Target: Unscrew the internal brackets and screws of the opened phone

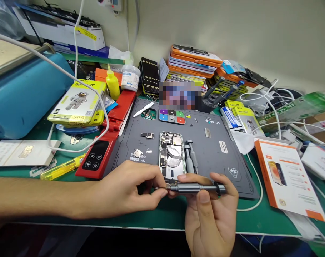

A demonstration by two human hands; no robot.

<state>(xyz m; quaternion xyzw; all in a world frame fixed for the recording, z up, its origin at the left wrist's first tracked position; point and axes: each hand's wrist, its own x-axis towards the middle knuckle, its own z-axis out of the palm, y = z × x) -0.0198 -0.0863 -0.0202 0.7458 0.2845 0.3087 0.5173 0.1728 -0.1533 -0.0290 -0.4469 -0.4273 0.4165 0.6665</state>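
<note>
A grey precision screwdriver point(189, 188) lies level across my right hand point(212, 214), with my fingers and thumb wrapped around its handle. At its thin shaft, the thumb and forefinger of my left hand point(135, 189) pinch together near the tip. Whether a tiny screw is also between those fingers is hidden. Just behind both hands lies an opened phone point(175, 157), its circuit board and round charging coil exposed. Two more grey screwdrivers point(190, 157) lie along its right side. Left of the phone are a small dark phone part point(147, 135) and a metal piece point(138, 153).
A grey work mat point(157, 132) covers the green table. To the left stand a red device with buttons point(94, 160), a yellow-handled tool point(62, 167) and battery boxes point(79, 101). An orange-and-white box point(288, 178) lies right. A white cable point(79, 150) loops across the left.
</note>
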